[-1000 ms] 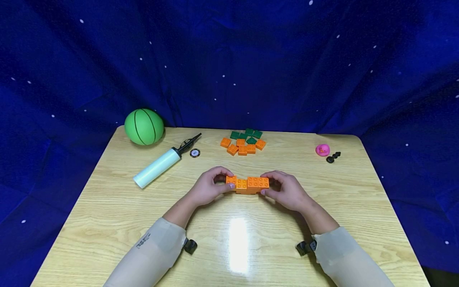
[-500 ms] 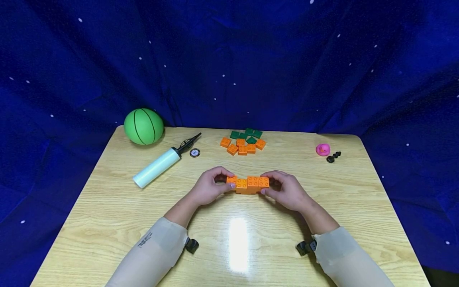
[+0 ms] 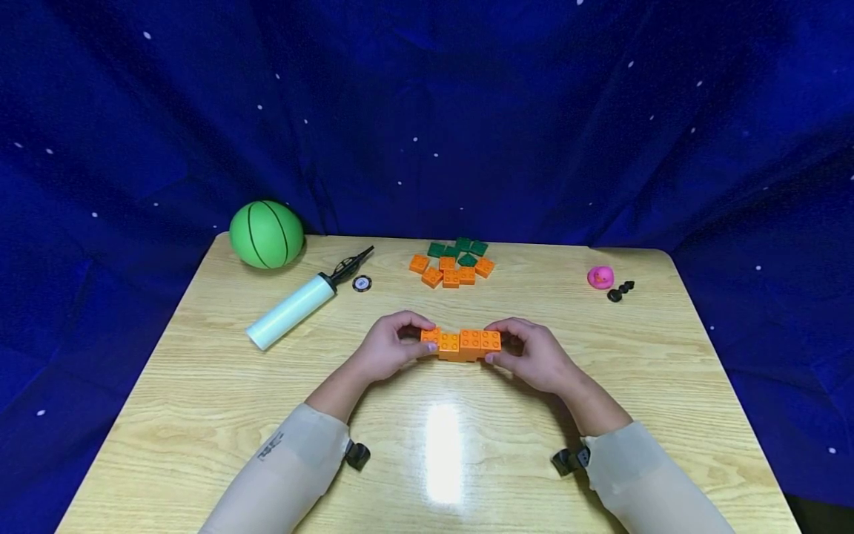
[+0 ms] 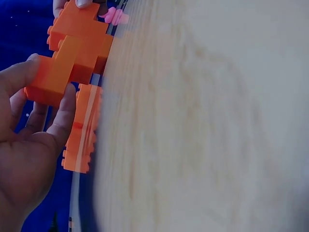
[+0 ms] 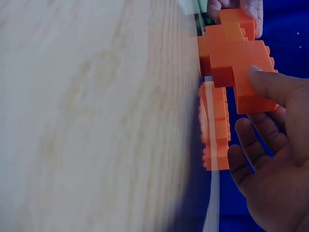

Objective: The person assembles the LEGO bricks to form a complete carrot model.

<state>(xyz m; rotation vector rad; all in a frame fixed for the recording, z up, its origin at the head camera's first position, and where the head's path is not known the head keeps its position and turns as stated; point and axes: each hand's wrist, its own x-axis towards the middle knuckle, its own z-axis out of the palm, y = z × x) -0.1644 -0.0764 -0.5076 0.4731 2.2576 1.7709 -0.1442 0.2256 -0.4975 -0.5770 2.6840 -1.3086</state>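
Observation:
An assembly of orange toy building bricks [image 3: 470,345] lies crosswise between my hands, near the middle of the wooden table [image 3: 333,445]. Its top is stepped, with two studded bricks on the right standing higher than the one in the middle. With thumb and fingers, my left hand [image 3: 390,348] pinches the brick [image 4: 50,79] at the left end. The right-end brick [image 5: 253,94] is pinched by my right hand [image 3: 536,354], thumb in front and fingers behind. Both wrist views show the assembly's underside row sitting lower and narrower than the top.
Loose orange bricks [image 3: 451,278] and dark green pieces [image 3: 463,243] lie behind my hands. At the left are a green ball [image 3: 267,234], a hand pump [image 3: 291,311] and a round chip [image 3: 362,283]. To the right sit a pink rubber duck [image 3: 601,277] and a small black object [image 3: 615,295].

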